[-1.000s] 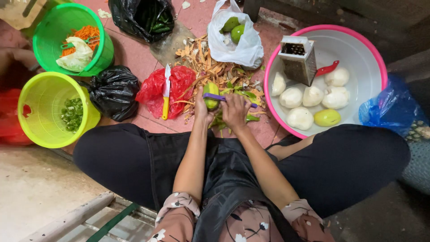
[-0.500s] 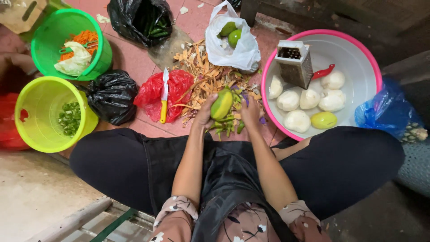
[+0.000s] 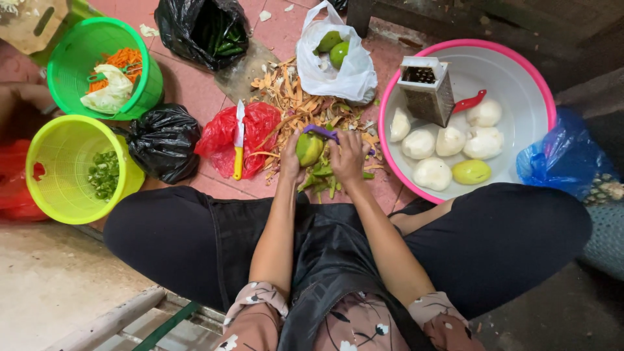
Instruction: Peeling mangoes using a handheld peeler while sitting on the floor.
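A green mango (image 3: 309, 149) sits clamped in the left hand (image 3: 290, 159), tilted so its skin faces the purple peeler (image 3: 322, 132) gripped in the right hand (image 3: 348, 158). Both work over the heap of peelings (image 3: 296, 107) on the floor (image 3: 195, 78), so strips drop there. The pink-rimmed basin (image 3: 543, 97), just right, keeps peeled fruit within reach

Pink basin (image 3: 541, 84) with metal grater (image 3: 426, 96), yellow-handled knife (image 3: 238, 142), green basket (image 3: 71, 62), black bag (image 3: 164, 141)
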